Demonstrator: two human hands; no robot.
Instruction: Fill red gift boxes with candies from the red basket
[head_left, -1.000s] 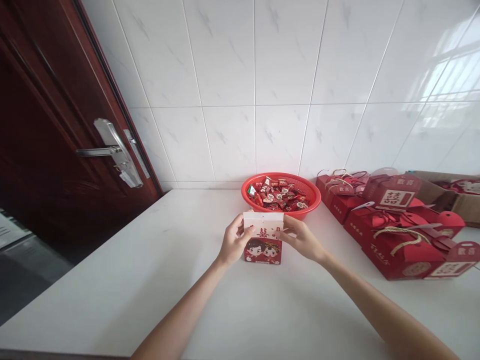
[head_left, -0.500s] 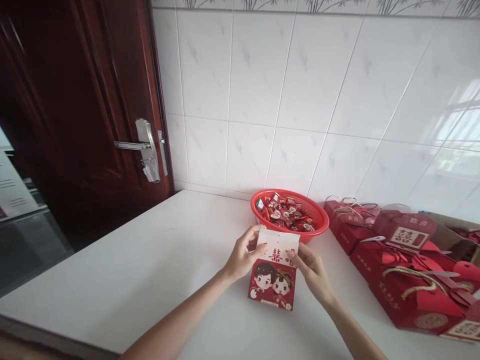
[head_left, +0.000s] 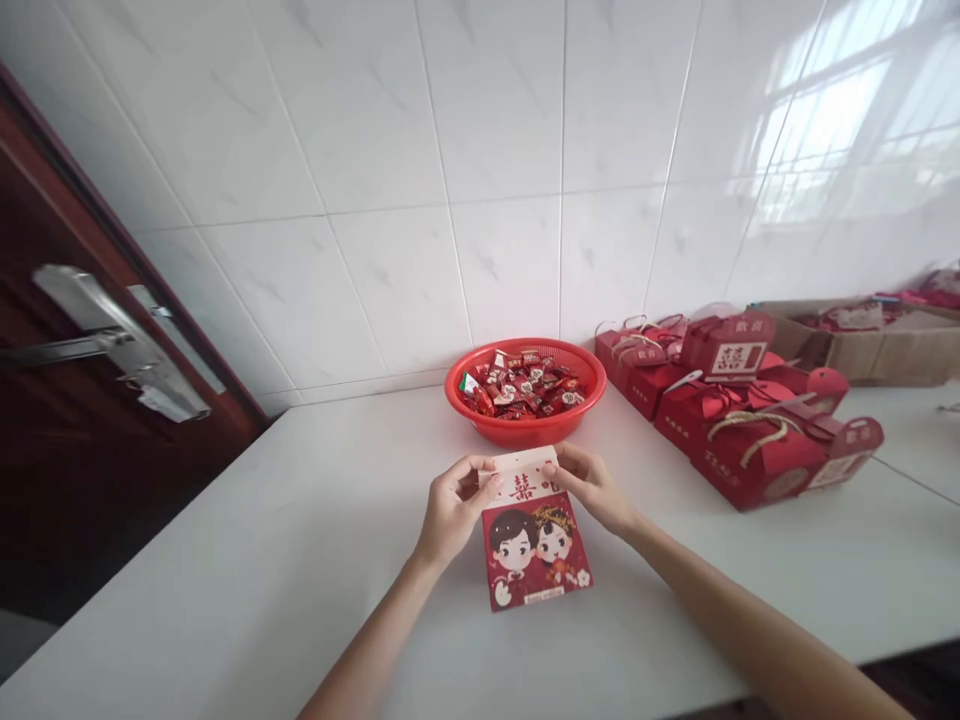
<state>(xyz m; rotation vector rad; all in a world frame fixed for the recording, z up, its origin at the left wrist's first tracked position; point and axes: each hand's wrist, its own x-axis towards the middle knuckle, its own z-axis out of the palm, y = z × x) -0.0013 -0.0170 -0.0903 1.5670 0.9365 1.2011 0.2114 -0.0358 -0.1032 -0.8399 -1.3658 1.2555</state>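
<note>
A red paper gift bag (head_left: 536,555) with a cartoon couple on its front and a pale top band with red characters is in front of me, its lower part at the white tabletop. My left hand (head_left: 454,505) pinches the band's left side, thumb in front and fingers behind. On the right side, my right hand (head_left: 596,488) grips the same band between thumb and fingers. Just beyond the bag stands a red plastic basket (head_left: 517,430) filled with small red wrapped candies (head_left: 525,385).
Several red gift boxes (head_left: 750,430) with rope handles stand in a group to the right. Behind them, an open cardboard box (head_left: 877,350) holds red items. A tiled wall (head_left: 502,250) bounds the white table (head_left: 337,520); a dark red door (head_left: 67,400) is at left.
My view has swung to the right and down, so more of the right side shows. Both hands still hold the bag's top, and its upper edge now looks folded back a little.
</note>
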